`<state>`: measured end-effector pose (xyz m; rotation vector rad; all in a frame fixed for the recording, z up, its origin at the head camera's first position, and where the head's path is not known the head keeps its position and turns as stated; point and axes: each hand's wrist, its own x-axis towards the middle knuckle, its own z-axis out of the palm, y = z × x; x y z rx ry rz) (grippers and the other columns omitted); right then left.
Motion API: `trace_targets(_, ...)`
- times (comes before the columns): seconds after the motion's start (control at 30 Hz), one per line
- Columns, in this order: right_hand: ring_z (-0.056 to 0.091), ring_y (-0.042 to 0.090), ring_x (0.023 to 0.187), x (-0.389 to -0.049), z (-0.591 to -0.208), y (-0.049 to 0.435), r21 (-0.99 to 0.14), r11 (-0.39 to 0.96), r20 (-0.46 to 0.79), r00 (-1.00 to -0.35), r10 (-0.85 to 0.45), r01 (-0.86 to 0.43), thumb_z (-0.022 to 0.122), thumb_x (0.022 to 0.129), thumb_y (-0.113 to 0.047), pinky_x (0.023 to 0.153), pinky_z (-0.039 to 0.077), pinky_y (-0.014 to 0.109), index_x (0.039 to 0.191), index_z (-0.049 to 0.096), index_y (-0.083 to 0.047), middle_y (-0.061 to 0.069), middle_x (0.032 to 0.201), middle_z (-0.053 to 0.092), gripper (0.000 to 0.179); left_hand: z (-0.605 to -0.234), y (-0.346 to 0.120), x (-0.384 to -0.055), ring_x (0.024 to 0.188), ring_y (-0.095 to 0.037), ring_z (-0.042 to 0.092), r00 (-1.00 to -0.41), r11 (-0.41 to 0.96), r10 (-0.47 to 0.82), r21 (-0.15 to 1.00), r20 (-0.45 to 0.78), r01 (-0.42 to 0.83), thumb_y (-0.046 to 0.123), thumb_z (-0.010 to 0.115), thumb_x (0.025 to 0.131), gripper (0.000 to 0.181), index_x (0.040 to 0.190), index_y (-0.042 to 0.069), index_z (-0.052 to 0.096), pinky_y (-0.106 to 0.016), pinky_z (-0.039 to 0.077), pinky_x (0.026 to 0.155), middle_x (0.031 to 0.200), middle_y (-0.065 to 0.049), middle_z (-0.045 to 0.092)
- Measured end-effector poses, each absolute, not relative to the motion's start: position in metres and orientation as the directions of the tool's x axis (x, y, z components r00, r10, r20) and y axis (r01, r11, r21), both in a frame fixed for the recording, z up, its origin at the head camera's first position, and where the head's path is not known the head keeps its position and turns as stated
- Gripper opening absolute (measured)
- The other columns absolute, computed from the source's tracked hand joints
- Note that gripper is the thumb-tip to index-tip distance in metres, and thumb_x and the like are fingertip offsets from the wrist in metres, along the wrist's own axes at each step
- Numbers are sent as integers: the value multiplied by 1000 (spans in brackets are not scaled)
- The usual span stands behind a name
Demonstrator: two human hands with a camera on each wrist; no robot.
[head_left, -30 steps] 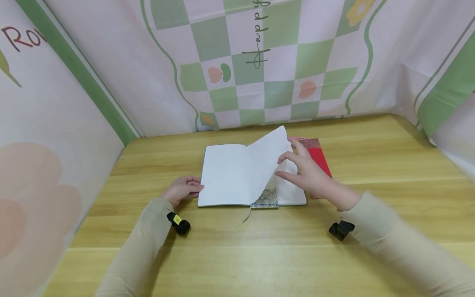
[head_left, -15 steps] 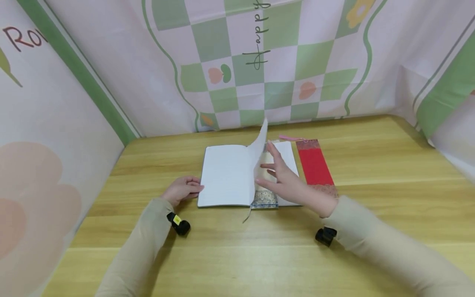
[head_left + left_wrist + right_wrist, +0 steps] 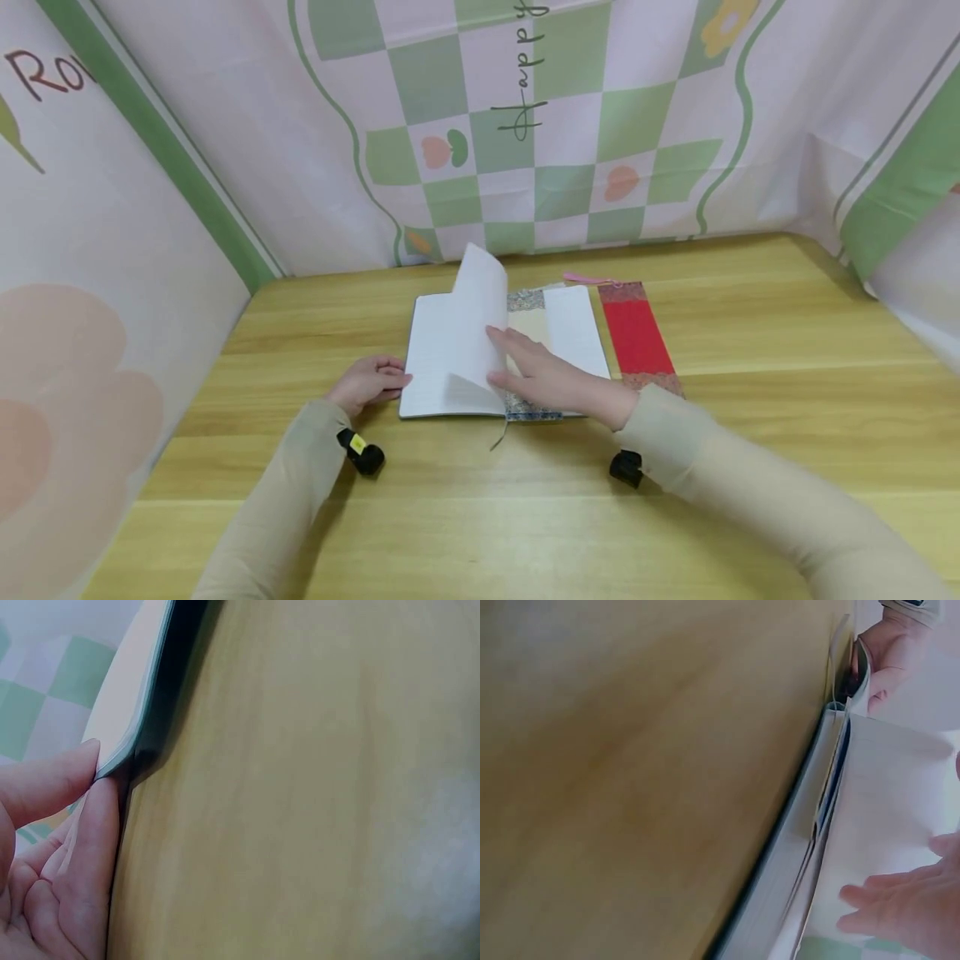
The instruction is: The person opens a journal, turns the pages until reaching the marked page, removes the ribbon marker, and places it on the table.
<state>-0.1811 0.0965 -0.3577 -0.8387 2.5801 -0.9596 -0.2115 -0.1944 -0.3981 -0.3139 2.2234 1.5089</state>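
An open notebook (image 3: 429,350) with white pages lies on the wooden table. My left hand (image 3: 367,385) pinches its left edge, thumb above and fingers beneath, as the left wrist view shows at the notebook's corner (image 3: 127,720). One page (image 3: 480,292) stands raised near the spine and curves over to the left. Against it rest the extended fingers of my right hand (image 3: 551,382), which touch without curling round it. Under that hand, a beige bookmark (image 3: 529,321) with patterned ends lies along the right side of the spine, partly hidden.
Right of the notebook lies a red bookmark (image 3: 636,333) with a pink tassel (image 3: 588,278); my right sleeve covers its lower end. A thin ribbon (image 3: 498,435) hangs from the spine onto the table (image 3: 465,533). A patterned cloth (image 3: 570,125) hangs behind.
The raised page has swung leftward past the spine, and my right hand has travelled left with it. More of the beige and red bookmarks shows now. My left hand has stayed put.
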Motion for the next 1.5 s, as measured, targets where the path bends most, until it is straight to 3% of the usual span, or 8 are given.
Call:
trace_targets(0.2, 16, 46, 140, -181, -360, 88, -546, 712, -122, -799, -589, -442, 45, 99, -38, 112, 9, 64, 151, 16, -7, 27, 152, 20, 67, -397, -193, -210, 83, -6, 58, -888, 388, 80, 835, -453, -391, 6, 61, 91, 37, 125, -5, 49, -20, 54, 77, 104, -7, 62)
trace_targets(0.4, 15, 54, 136, -181, -364, 83, -450, 747, -175, -771, -612, -490, 42, 100, -39, 111, 9, 66, 150, 22, -8, 28, 151, 22, 62, -398, -194, -210, 81, -5, 58, -893, 383, 104, 846, -437, -370, -2, 55, 92, 33, 124, -7, 49, -18, 54, 74, 97, -5, 63)
trace_targets(0.67, 10, 48, 140, -181, -364, 79, -358, 776, -256, -744, -617, -520, 44, 99, -41, 115, 9, 59, 148, 31, -14, 23, 154, 18, 58, -399, -196, -213, 82, -5, 58, -899, 360, 124, 863, -419, -353, -5, 52, 93, 36, 128, -11, 46, -19, 54, 76, 101, -8, 63)
trace_targets(0.83, 14, 50, 139, -180, -361, 76, -313, 796, -277, -752, -599, -518, 52, 96, -41, 112, 16, 63, 148, 33, -17, 21, 154, 18, 60, -399, -198, -213, 81, -5, 58, -891, 354, 132, 860, -434, -367, -5, 51, 94, 36, 129, -10, 45, -17, 54, 73, 99, -6, 62)
trace_targets(1.0, 15, 50, 138, -179, -360, 74, -270, 809, -299, -754, -585, -522, 55, 94, -39, 109, 19, 67, 147, 34, -18, 19, 155, 19, 61, -400, -198, -213, 79, -6, 57, -883, 352, 145, 858, -445, -374, 8, 43, 101, 35, 132, -9, 42, -18, 54, 75, 102, -7, 57)
trace_targets(1.1, 15, 51, 138, -179, -361, 70, -247, 818, -307, -759, -574, -519, 56, 94, -40, 108, 20, 68, 147, 35, -18, 20, 155, 19, 61, -400, -199, -214, 82, -7, 57, -882, 365, 137, 850, -452, -379, 13, 47, 100, 37, 131, -7, 44, -20, 54, 77, 105, -7, 57)
trace_targets(1.27, 16, 52, 137, -177, -362, 66, -219, 830, -313, -768, -558, -514, 57, 93, -41, 107, 21, 68, 147, 35, -18, 20, 155, 19, 62, -401, -200, -212, 82, -6, 57, -882, 374, 126, 845, -454, -382, 7, 62, 91, 41, 127, -5, 46, -19, 54, 74, 100, -2, 60)
trace_targets(1.5, 22, 51, 136, -180, -360, 66, -187, 828, -311, -767, -561, -529, 58, 92, -43, 106, 27, 65, 146, 37, -19, 19, 153, 24, 62, -400, -198, -212, 81, -6, 58, -880, 365, 124, 846, -459, -389, 6, 62, 90, 42, 128, -4, 46, -19, 54, 74, 97, -1, 60)
